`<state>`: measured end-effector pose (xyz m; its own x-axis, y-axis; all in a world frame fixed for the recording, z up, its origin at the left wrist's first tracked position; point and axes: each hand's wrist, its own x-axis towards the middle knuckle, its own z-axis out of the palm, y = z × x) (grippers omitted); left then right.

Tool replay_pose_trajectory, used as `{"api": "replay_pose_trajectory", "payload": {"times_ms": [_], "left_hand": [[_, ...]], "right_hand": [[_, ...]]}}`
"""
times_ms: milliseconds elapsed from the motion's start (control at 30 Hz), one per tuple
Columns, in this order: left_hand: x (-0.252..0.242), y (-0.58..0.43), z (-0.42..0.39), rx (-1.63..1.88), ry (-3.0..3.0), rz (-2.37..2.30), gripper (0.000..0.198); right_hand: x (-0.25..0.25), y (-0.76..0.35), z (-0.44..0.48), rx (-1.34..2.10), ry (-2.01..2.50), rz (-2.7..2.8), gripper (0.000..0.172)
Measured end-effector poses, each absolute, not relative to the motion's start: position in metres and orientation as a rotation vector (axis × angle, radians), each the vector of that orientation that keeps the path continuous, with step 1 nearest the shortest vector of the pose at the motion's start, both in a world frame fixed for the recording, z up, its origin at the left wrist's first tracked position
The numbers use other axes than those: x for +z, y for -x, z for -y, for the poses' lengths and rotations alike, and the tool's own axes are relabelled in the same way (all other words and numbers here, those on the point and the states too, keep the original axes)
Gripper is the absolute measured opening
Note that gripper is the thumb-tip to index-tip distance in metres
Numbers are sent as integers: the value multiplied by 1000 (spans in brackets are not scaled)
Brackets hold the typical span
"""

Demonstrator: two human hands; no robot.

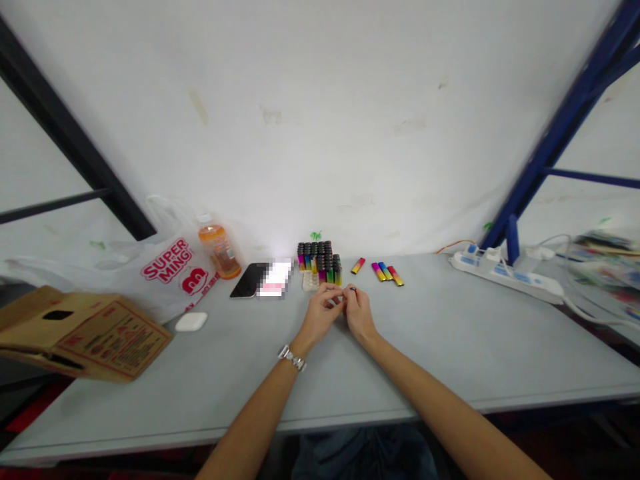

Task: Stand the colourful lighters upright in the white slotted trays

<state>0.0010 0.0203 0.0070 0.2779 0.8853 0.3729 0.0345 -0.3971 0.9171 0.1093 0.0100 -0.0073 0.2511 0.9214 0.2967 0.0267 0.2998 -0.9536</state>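
Note:
My left hand (323, 312) and my right hand (358, 313) meet at the middle of the table, fingertips together. A small dark tip shows at the right fingers; the rest of what they pinch is hidden. Just beyond my left hand, several colourful lighters with black tops (320, 260) stand upright in a pale tray (309, 281), whose front left part shows bare cells. To the right lie a red and yellow lighter (358, 266) and a small group of lighters (383, 271) on their sides.
On the grey table (440, 333), a tablet (249, 281), orange bottle (221, 250), white case (191, 322), plastic bag (145, 280) and cardboard box (110, 337) are at the left. A power strip (507, 275) with cables lies at the right, by a blue post (550, 133).

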Motion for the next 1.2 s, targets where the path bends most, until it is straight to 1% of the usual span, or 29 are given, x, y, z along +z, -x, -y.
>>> {"api": "replay_pose_trajectory", "payload": {"times_ms": [400,633,800,967,1100,1200], "left_hand": [[7,0,-21,1238,-1689,-855,17],[7,0,-20,1244,-1754,-894,17],[10,1,-14,1330,-1810,-983,12],[13,17,-14,1360,-1725,-929,20],[17,47,-23,1407,-1676,-997,28],[23,69,-38,1407,-1805,-1106,30]], "right_hand": [[-9,-110,-11,806,1097,1144,23],[-7,-109,-9,830,1113,1162,33],[-2,-108,-1,896,1047,1237,33],[-1,-113,5,911,1008,1339,30],[-3,-121,0,938,1079,1228,33],[-6,-122,-5,992,1122,1139,35]]}}
